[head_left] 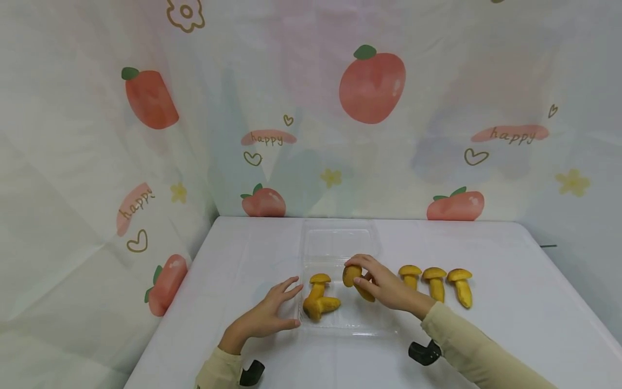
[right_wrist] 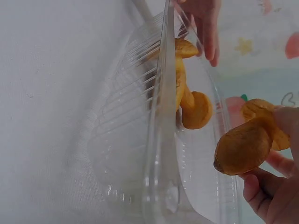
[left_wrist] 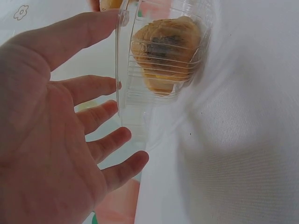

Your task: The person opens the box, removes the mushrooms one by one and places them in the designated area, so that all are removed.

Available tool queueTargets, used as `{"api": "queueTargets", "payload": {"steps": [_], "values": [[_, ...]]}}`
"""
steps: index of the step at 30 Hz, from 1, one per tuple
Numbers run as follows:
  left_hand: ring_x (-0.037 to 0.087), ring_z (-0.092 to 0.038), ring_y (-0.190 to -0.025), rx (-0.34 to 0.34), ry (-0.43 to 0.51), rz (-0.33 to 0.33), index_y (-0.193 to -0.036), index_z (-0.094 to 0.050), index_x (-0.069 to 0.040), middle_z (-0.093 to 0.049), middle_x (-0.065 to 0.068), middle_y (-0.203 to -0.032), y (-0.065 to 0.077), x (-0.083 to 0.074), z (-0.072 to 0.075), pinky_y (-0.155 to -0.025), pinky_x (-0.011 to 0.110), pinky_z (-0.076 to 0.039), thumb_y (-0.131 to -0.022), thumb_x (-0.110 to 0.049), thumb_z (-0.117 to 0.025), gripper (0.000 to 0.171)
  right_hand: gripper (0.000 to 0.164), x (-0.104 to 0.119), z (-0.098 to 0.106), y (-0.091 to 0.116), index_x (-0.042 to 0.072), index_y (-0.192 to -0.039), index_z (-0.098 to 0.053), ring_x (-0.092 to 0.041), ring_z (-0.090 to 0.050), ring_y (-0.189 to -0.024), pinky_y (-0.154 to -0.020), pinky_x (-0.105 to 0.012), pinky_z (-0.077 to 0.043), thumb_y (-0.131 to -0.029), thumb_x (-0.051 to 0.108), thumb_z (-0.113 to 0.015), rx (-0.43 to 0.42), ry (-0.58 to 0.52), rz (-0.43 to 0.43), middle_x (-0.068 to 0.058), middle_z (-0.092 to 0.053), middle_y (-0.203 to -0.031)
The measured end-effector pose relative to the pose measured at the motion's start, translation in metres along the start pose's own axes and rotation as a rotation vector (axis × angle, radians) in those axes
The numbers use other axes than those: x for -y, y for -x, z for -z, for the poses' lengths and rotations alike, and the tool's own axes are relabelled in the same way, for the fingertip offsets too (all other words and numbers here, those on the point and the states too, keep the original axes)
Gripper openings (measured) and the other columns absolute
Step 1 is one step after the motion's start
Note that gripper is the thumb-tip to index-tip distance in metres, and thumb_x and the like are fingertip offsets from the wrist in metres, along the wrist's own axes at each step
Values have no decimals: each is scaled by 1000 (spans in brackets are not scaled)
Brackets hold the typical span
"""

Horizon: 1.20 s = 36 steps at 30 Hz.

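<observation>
A clear plastic clamshell box [head_left: 359, 324] lies with its lid folded back on the white table. Two yellow-brown mushrooms [head_left: 318, 297] rest inside its left end, their stems crossing. Above the box's middle, my right hand [head_left: 384, 283] pinches another mushroom [head_left: 352, 275] between thumb and fingers; in the right wrist view that held mushroom [right_wrist: 244, 148] shows its rounded stem end toward the camera. My left hand [head_left: 267, 313] is spread at the left side of the box, fingertips right at the clear rim [left_wrist: 118, 60] in the left wrist view.
Three more mushrooms [head_left: 435, 283] lie in a row on the table right of the box, the nearest partly behind my right wrist. The transparent lid [head_left: 340, 240] reaches toward the printed backdrop [head_left: 311, 173]. Black wrist mounts [head_left: 425, 353] hang under both forearms.
</observation>
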<state>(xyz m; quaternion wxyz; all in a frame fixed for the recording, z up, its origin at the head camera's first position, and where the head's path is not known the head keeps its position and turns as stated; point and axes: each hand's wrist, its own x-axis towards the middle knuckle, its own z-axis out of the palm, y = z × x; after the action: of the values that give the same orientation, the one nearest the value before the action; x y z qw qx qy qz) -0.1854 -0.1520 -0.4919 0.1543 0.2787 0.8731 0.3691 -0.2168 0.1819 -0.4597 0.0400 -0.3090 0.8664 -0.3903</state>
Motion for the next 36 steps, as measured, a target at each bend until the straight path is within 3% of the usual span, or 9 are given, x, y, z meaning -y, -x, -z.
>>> {"api": "queueTargets", "payload": {"steps": [9, 14, 28, 36], "values": [[42, -15, -155, -3, 2, 7, -158, -34, -10, -15, 12, -170, 1, -2, 2, -118, 70, -24, -93, -27, -73, 78, 50, 2, 5, 5, 12, -142, -47, -12, -60, -82, -72, -23, -50, -97, 8, -66, 7, -98, -6, -19, -48, -147], [42, -14, -155, 0, 0, 5, -158, -34, -10, -14, 13, -170, 1, -1, 2, -117, 70, -25, -93, -27, -73, 78, 61, 2, 9, 10, 7, -148, -41, -16, -64, -86, -75, -22, -51, -93, 0, -67, 30, -172, -5, -21, -45, -147], [42, -14, -155, 11, 3, 7, -159, -34, -10, -14, 13, -171, 0, 2, -1, -118, 70, -24, -93, -28, -74, 79, 59, -2, 23, 19, 2, -152, -37, -17, -66, -93, -78, -24, -53, -99, 5, -63, 10, -170, -4, -23, -56, -136], [41, -14, -155, -2, -3, -13, -158, -34, -8, -15, 14, -170, 0, 2, 0, -117, 70, -24, -93, -28, -74, 79, 62, -6, 38, 27, 4, -152, -37, -17, -67, -94, -77, -22, -54, -96, -1, -63, -30, -176, -39, -23, -57, -132]]}}
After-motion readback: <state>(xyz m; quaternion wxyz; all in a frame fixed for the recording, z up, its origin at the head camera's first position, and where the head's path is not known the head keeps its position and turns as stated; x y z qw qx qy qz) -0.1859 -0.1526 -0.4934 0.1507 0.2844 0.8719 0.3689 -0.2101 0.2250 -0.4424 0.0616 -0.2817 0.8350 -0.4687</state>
